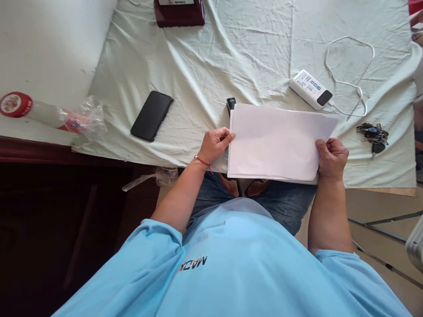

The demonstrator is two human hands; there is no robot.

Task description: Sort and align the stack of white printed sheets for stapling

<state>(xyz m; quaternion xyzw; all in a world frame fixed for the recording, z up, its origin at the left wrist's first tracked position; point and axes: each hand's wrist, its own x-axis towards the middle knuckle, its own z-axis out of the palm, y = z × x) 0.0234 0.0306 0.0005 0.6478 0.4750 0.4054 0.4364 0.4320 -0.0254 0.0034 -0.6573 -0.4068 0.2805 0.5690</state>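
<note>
A small stack of white paper sheets spans the space between my hands, above the table's front edge. My left hand, with a red string bracelet at the wrist, pinches the left side of the sheets between thumb and curled fingers. On the opposite side, my right hand grips the right edge, thumb on top and fingers folded beneath. The sheets' edges are slightly offset at the left and bottom. A black object pokes out behind the paper's upper left corner; the rest of it is hidden.
A pale green cloth covers the table. On it lie a black phone, a white power bank with a white cable, and keys. A dark red box stands at the back, and a red-capped tube at left.
</note>
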